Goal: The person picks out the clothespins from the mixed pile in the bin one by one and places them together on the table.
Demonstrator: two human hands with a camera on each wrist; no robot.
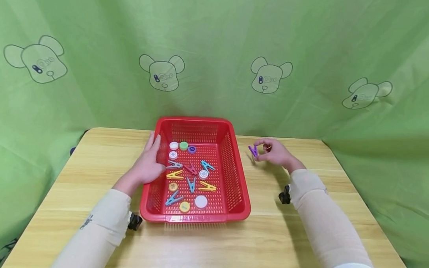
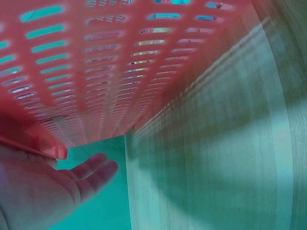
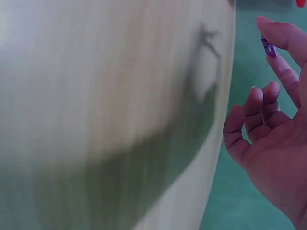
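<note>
My left hand (image 1: 149, 164) rests across the left rim of a red plastic basket (image 1: 241, 188), its thumb over the rim. In the left wrist view, two fingers of the left hand (image 2: 43, 191) extend loosely outside the basket wall (image 2: 76, 91), and the rim hides the rest. To the basket's right, above the table, my right hand (image 1: 274, 152) pinches a purple clothespin (image 1: 253, 150) between thumb and index finger. The right wrist view shows the end of that clothespin (image 3: 268, 47) at the fingertips, with the other fingers of the right hand (image 3: 278, 139) loosely curled.
Inside the basket lie several clothespins, among them a yellow one (image 1: 207, 186) and a red one (image 1: 191, 168), and several round caps, such as a white one (image 1: 200, 202) and a green one (image 1: 183, 145). Beneath is a wooden table (image 1: 218, 248); a green curtain (image 1: 211, 39) hangs behind.
</note>
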